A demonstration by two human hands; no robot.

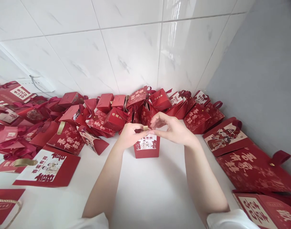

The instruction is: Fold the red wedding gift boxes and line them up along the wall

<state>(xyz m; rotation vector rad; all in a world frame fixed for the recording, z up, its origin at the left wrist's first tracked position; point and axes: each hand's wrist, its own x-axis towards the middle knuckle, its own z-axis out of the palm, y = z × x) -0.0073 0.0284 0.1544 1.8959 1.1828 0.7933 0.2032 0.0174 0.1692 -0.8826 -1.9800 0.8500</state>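
Observation:
A small red gift box [147, 153] with a white illustrated panel stands upright on the white table in front of me. A gold ribbon loop [145, 128] shows at its top. My left hand [130, 135] comes in from the left, thumb and fingers closed on the box's top edge beside the ribbon. From the right, my right hand [172, 128] arches over the same edge. Its thumb tip meets the box top near my left thumb, while its curved fingers stay apart from the thumb. Both hands cover part of the box's upper edge.
Red gift boxes [115, 119] with ribbon handles are heaped along the tiled wall [136, 54]. A box with a gold loop [49, 167] lies at left, and a larger red bag [257, 168] lies at right. A grey wall [262, 79] borders the right side.

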